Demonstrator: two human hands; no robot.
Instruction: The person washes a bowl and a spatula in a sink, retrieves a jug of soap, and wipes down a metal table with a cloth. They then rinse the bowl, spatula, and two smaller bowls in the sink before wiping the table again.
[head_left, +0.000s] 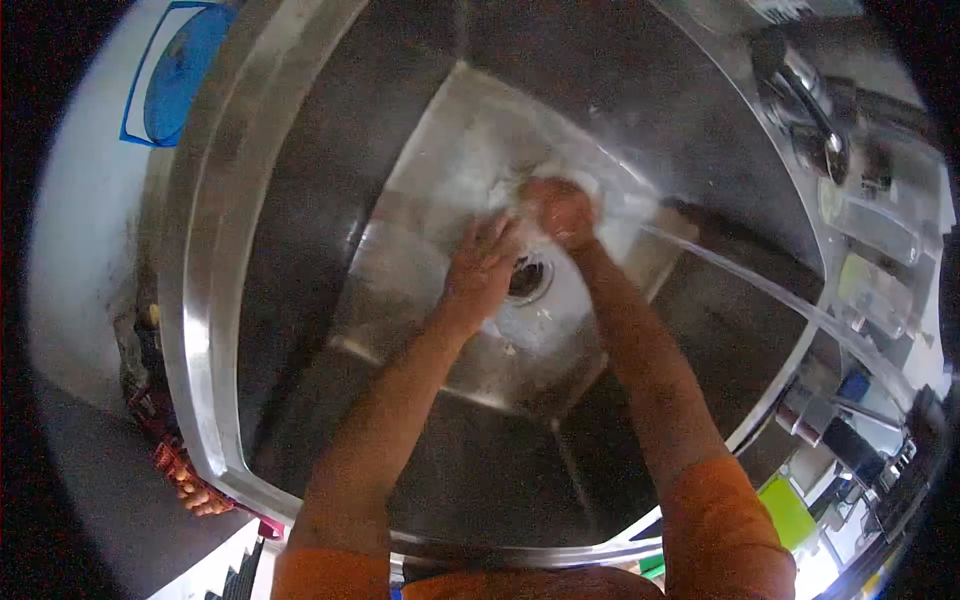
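Reaching deep into a steel sink (195,330), a person in orange sleeves (720,520) brings two bare hands together low in the basin, beside the open drain (528,278). The left hand (482,262) has its fingers extended, with nothing visible in its grasp, just to the left of the drain. The right hand (565,212), blurred by motion, looks partly curled above the drain; whether it grips anything cannot be told. A stream (745,273) crosses from the right side of the sink toward the basin floor near the right hand, where pale water or froth surrounds the fingers.

Splashing looks the likeliest trouble: the stream comes in at a slant, and a hand lifted into its path could throw water up the walls or onto the sleeves. Anything small or slippery between the wet fingers could slide toward the drain, its dark mouth right beside the left hand; no cover can be made out over it. A hand pressed across that opening could slow the outflow and let water gather. At the right, clear containers (880,228) stand close to the sink and below a chrome fitting (815,115), within reach of stray spray or a careless elbow should an arm swing wide.
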